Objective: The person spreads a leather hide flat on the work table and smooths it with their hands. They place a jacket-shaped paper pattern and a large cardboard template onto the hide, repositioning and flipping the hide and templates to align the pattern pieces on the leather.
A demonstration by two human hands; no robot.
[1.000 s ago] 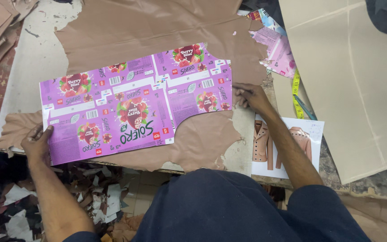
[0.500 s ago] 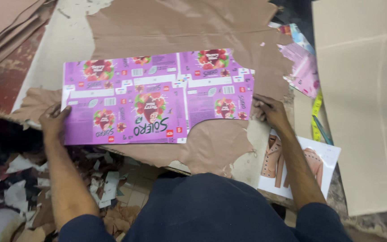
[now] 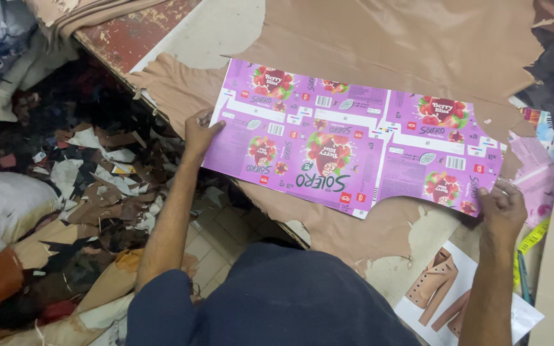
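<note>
Tan leather hide [image 3: 379, 38] spread across the worktable [image 3: 213, 32], running out ahead of both my hands and under everything I hold. Its near edge is ragged, with curved bites already cut out of it just below my grip.

Purple printed cardboard pattern [image 3: 354, 147] lies flat on the hide between my hands, long side across me, a rounded notch in its near edge. It looks placed and squared up; no marking or cutting tool shows in either hand, so tracing and cutting around it appear not yet begun.

Floor scraps [image 3: 97, 192], leather offcuts in tan, white and black, heaped below and outside my left arm.

Printed sheet with a tan jacket picture [image 3: 444, 288] just inside my right forearm, on the table's near edge.

Yellow measuring tape [image 3: 532, 238] just beyond my right wrist.

Left hand [image 3: 199, 131]: fingers closed over the pattern's left edge, pinching it.

Right hand [image 3: 501, 208]: fingertips curled on the pattern's right near corner, holding it.
</note>
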